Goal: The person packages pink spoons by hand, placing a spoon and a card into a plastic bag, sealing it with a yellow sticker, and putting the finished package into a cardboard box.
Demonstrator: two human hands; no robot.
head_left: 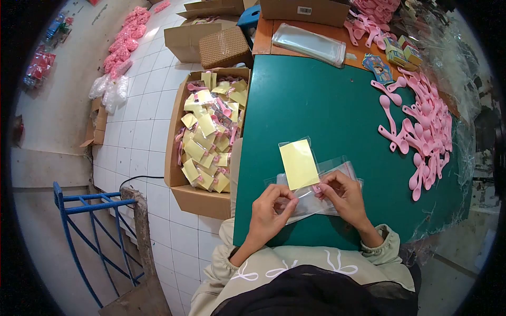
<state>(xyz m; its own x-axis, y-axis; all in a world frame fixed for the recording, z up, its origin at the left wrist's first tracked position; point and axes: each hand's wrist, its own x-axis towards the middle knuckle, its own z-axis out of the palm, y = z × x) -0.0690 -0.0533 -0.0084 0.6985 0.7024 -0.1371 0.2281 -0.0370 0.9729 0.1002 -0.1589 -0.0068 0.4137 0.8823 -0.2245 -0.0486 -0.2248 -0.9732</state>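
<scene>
A clear plastic bag with a yellow card in it lies at a tilt in front of me. My left hand is closed in a pinch near the bag's lower left corner; what its fingertips hold is too small to make out. My right hand pinches the bag's lower right end, where a small pink piece shows at the fingertips. Under both hands are several flat, clear plastic bags, loosely stacked on the green table top.
Pink spoons lie piled on the right, near small card boxes and picture cards. A bundle of clear bags sits at the back. Left of the table, a cardboard box holds packed bags. A blue metal frame stands farther left.
</scene>
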